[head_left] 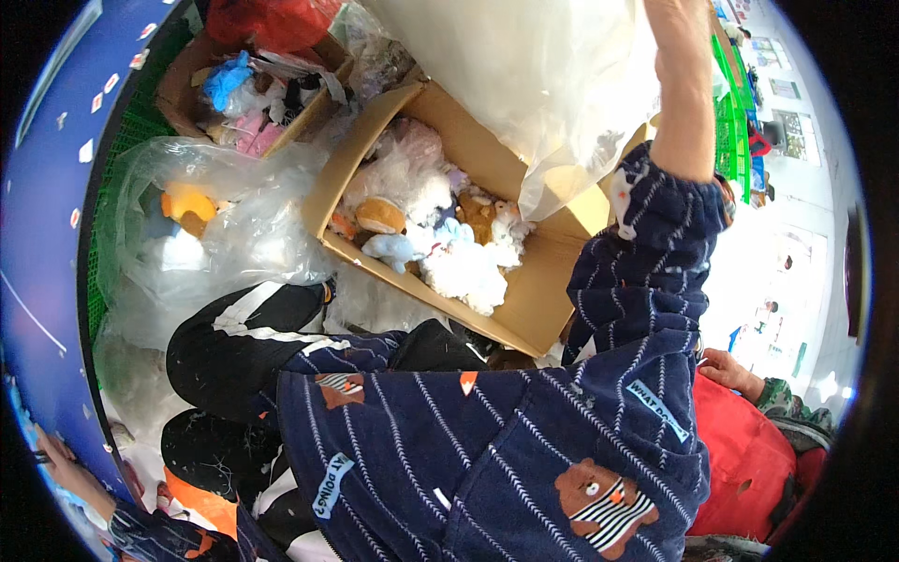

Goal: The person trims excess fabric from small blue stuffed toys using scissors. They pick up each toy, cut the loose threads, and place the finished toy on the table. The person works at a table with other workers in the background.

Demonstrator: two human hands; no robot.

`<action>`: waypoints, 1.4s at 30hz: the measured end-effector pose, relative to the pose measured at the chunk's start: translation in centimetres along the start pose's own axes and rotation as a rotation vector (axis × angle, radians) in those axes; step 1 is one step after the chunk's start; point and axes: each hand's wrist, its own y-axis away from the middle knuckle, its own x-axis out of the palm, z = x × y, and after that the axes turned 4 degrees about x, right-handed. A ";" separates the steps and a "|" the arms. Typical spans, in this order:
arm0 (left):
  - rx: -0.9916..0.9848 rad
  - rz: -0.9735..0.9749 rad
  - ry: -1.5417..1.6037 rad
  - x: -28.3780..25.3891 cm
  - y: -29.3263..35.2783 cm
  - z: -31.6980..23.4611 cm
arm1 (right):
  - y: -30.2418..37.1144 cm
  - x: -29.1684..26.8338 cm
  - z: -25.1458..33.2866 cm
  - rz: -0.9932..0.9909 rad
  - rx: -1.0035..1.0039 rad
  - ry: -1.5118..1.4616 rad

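My right arm reaches up to the upper edge, where my right hand (676, 21) is partly cut off. Beside it hangs a large translucent plastic bag (524, 66), raised and gripped at the top, its lower corner drooping into an open cardboard box (426, 292). Inside the box lie plush pieces, among them a white fluffy clump (464, 273), a light blue piece (391, 249) and a brown-and-white round one (380, 215). Far down at the left rim, my left hand (67, 468) is by the blue surface (42, 281). Its fingers are small and distorted there.
A clear bag (272, 211) holding an orange plush piece (192, 204) lies left of the box. Behind it stands a smaller carton (184, 86) of scraps. Green crates (732, 112) line the right. Another person's hand (732, 373) rests by a red cloth (740, 459).
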 end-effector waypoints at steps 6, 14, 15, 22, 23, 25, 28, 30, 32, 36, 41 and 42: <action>-0.129 -0.131 -0.079 1.2 0.2 -2.4 | 5.0 -4.2 3.6 -0.165 -0.147 -0.221; -0.048 -0.107 -0.362 1.9 1.6 -4.3 | 28.7 -1.7 0.7 0.947 -0.130 -0.544; -0.036 -0.142 -0.403 2.9 2.1 -5.2 | 32.7 -0.4 -1.7 1.058 -0.038 -0.444; 0.218 0.019 -0.644 -1.8 -1.5 0.9 | 45.0 5.1 -9.7 1.426 -0.033 0.302; 0.166 -0.009 -0.635 -1.7 -1.3 0.7 | 45.3 5.3 -10.2 1.480 0.011 0.321; 0.021 -0.092 -0.576 0.9 0.1 -2.5 | 45.7 5.9 -10.3 1.587 0.108 0.346; -0.046 -0.127 -0.485 2.3 0.4 -4.7 | 46.9 5.4 -11.3 1.496 0.147 0.375; -0.003 -0.085 -0.371 2.0 0.4 -4.5 | 46.9 4.9 -12.6 1.541 0.259 0.342; 0.033 -0.072 -0.360 0.4 -0.7 -2.3 | 46.7 3.8 -14.3 1.534 0.242 0.384; 0.055 -0.039 -0.382 0.2 -0.4 -2.7 | 48.1 0.0 -19.0 1.452 0.112 0.549; 0.016 -0.051 -0.346 2.7 1.0 -5.2 | 46.8 -4.5 -20.5 1.573 0.267 0.602; 0.029 -0.073 -0.302 3.1 1.1 -5.6 | 46.2 -4.8 -20.3 1.579 0.288 0.604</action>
